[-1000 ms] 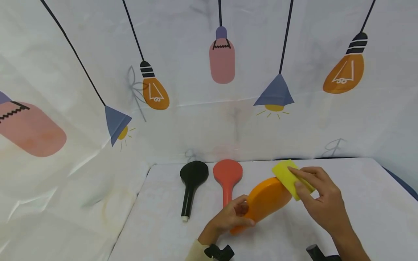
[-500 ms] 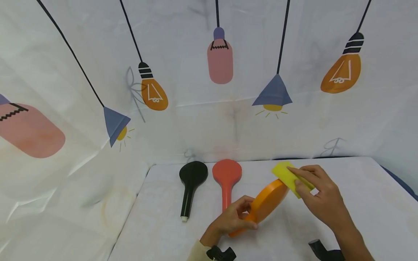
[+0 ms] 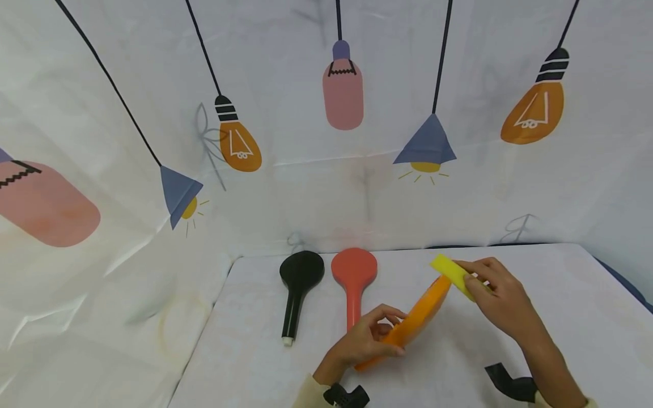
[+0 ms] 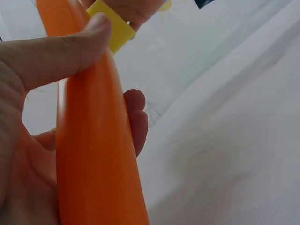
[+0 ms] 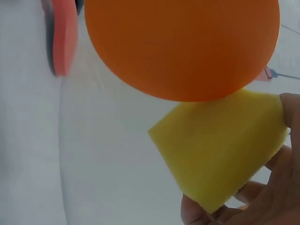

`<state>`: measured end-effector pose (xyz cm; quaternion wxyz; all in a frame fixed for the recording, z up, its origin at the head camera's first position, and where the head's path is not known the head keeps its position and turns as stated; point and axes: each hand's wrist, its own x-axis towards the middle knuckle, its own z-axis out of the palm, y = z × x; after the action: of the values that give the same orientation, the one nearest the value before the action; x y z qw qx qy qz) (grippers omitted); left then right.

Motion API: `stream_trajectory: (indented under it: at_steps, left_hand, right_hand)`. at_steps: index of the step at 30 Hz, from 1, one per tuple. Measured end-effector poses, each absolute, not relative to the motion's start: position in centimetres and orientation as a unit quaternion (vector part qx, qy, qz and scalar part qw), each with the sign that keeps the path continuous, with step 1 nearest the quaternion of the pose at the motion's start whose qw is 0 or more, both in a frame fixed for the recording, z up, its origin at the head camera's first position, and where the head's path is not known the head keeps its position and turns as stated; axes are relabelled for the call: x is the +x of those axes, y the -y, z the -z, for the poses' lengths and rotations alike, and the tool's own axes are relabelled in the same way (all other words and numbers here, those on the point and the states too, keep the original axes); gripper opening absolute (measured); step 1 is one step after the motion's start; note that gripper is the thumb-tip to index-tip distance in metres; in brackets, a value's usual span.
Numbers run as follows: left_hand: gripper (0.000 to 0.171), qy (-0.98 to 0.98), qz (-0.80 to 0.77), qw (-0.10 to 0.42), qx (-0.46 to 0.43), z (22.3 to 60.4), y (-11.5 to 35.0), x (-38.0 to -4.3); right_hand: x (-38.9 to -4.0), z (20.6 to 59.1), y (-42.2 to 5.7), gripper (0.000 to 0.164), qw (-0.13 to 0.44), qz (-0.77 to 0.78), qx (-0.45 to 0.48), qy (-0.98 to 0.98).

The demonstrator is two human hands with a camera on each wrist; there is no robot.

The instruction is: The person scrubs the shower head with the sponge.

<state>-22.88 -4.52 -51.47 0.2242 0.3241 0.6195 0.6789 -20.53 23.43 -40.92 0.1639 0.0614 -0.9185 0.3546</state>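
My left hand (image 3: 363,343) grips an orange paddle (image 3: 422,314) by its handle, thumb on one side and fingers behind. The paddle is held tilted above the table, its round end up to the right, edge-on in the head view. My right hand (image 3: 502,297) pinches a yellow sponge (image 3: 450,271) between thumb and fingers. The sponge touches the rim of the paddle's round end, as the right wrist view shows with the sponge (image 5: 215,140) against the paddle (image 5: 183,47). In the left wrist view the paddle's handle (image 4: 98,145) fills my grasp.
A black paddle (image 3: 302,272) with a white handle tip and a red paddle (image 3: 354,269) lie side by side on the white table (image 3: 245,340). My left hand partly covers the red handle. Behind the table hangs a white sheet (image 3: 316,198) printed with lamps.
The left hand has turned the orange paddle from nearly face-on to edge-on. The sponge has tilted with the right hand and stays at the paddle's upper rim. The other paddles have not moved.
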Motion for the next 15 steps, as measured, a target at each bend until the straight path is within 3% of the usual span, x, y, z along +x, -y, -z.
stream_trajectory:
  at_steps: [4, 10, 15]
  left_hand:
    - [0.045, -0.600, -0.687, 0.240, 0.332, 51.38, 4.59, -23.05]
    - [0.055, -0.606, -0.690, 0.275, 0.284, 51.24, 4.74, -23.07]
    - [0.042, -0.635, -0.672, 0.274, 0.265, 50.98, 4.76, -22.94]
  right_hand:
    - [-21.04, 41.42, -23.72, 0.034, 0.144, -0.348, 0.069, 0.924]
    - [-21.33, 41.80, -23.96, 0.034, 0.136, -0.345, 0.075, 0.926]
    - [-21.48, 42.03, -24.14, 0.033, 0.133, -0.359, 0.081, 0.920]
